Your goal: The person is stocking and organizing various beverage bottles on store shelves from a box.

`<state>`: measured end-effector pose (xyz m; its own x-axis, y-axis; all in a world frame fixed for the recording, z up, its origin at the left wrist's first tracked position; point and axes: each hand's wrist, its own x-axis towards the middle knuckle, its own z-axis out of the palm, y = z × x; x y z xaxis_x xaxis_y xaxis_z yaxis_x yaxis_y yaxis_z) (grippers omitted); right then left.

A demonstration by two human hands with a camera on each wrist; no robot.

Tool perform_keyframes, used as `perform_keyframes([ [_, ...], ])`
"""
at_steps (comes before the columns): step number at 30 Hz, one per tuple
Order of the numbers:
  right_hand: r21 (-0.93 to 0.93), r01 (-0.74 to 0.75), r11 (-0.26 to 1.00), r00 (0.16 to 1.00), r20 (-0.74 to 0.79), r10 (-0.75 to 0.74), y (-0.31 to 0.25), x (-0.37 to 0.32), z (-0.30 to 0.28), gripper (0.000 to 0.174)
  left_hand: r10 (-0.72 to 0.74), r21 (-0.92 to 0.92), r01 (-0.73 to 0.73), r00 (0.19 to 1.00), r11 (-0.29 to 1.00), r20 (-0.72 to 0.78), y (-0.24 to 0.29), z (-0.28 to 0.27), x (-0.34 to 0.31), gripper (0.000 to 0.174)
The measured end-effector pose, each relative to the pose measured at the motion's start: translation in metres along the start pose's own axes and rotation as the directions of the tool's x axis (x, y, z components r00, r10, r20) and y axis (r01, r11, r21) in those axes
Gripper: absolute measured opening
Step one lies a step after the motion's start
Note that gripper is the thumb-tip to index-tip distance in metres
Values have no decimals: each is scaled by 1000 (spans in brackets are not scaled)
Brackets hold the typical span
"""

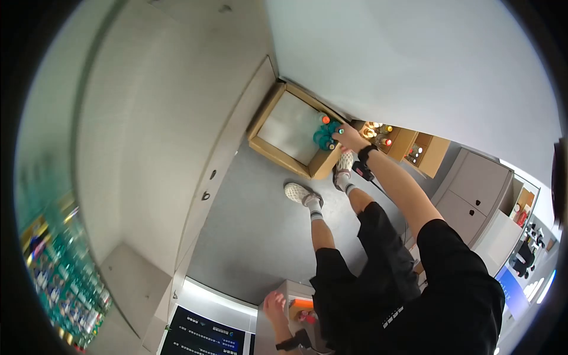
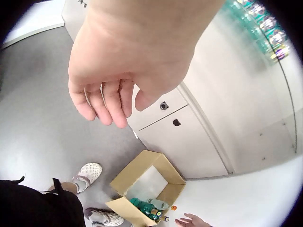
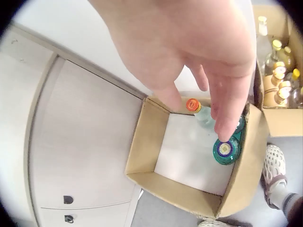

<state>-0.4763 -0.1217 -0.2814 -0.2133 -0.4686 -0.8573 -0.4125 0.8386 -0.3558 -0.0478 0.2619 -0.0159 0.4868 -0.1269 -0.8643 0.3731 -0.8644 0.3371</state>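
My right hand (image 3: 189, 52) reaches over an open cardboard box (image 3: 187, 189), thumb and fingers spread apart and pointing down. In the right wrist view a fingertip overlaps the edge of a teal bottle (image 3: 226, 152) with a dark-ringed pale cap. Beside it leans a clear bottle (image 3: 204, 117) with an orange cap, and another teal bottle is partly hidden behind the fingers. These bottles are gathered at one end of the box, over its pale bottom. My left hand (image 2: 128, 71) hangs away from the box with loosely bent fingers and nothing in them.
A second cardboard box (image 3: 284, 120) with several clear, yellow- and gold-capped bottles adjoins the first. Pale cabinets (image 3: 85, 142) line one side, with shelved green bottles (image 1: 65, 296) above. My shoes (image 1: 300, 193) are on the grey floor close to the box.
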Motion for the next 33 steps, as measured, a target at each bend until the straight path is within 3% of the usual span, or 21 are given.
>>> perform_keyframes([
  [2, 17, -20, 1000, 996, -90, 21, -4, 42, 19, 50, -45, -46, 43, 998, 998, -33, -6, 24, -1, 31],
  [5, -113, 67, 991, 991, -111, -80, -15, 71, 28, 65, -96, -71, 92, 994, 993, -50, 5, 59, -22, 29],
  [9, -355, 217, 909, 953, -125, -276, 2, 118, 46, 48, -77, -53, 77, 997, 996, 5, -10, 83, -28, 26],
  [13, -405, 300, 864, 922, -109, -371, 17, 135, 49, 31, -125, -117, 128, 992, 985, 33, -26, 84, -32, 26],
  [18, -448, 333, 830, 890, -142, -434, 14, 120, 38, 23, -112, -199, 112, 994, 973, 13, -32, 75, -29, 28],
  [21, -380, 386, 840, 852, -201, -483, 9, 76, 27, 22, -82, -175, 92, 995, 980, 58, -34, 67, -33, 28],
  [24, -399, 401, 824, 852, -167, -496, -6, 3, -3, 26, -14, -110, 28, 992, 994, 125, -24, 67, -37, 27],
  [26, -379, 469, 798, 776, -254, -577, -13, -59, -25, 31, 38, -29, -34, 988, 999, 147, -8, 66, -41, 26],
  [28, -365, 456, 811, 761, -312, -568, -36, -144, -55, 37, 82, 77, -94, 985, 993, 150, 13, 63, -41, 26],
  [31, -322, 526, 787, 702, -359, -615, -57, -260, -97, 37, 307, 294, -402, 896, 867, 321, 57, 53, -47, 30],
  [33, -254, 586, 769, 645, -428, -633, -74, -338, -117, 34, 490, 280, -616, 771, 736, 406, 87, 49, -47, 31],
])
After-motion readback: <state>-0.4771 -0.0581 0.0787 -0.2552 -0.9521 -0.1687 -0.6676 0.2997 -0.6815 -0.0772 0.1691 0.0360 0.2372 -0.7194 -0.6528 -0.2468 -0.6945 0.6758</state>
